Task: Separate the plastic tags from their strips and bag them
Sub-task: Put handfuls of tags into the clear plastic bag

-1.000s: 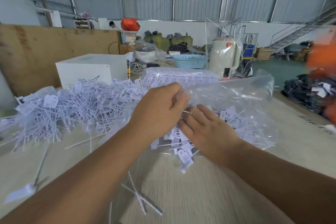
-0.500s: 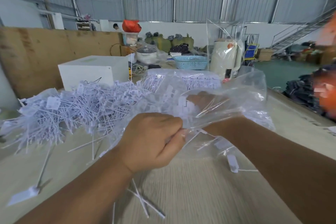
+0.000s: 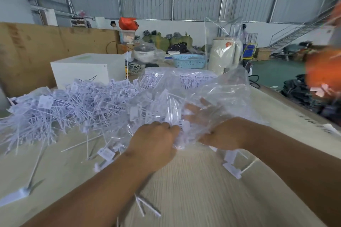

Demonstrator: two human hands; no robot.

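- Left forearm reaches in from the lower left, angled up toward the middle of the view.
- Left hand (image 3: 153, 143) shows its back to the camera, knuckles up, fingers curled and pinching the clear plastic bag (image 3: 217, 96) at its near edge.
- Right forearm enters from the lower right.
- Right hand (image 3: 208, 116) is inside the bag, fingers spread and fairly straight, seen through the film.

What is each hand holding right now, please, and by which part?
The left hand grips the clear plastic bag by its bunched mouth edge. The right hand is inside the bag, fingers spread; no grip shows.
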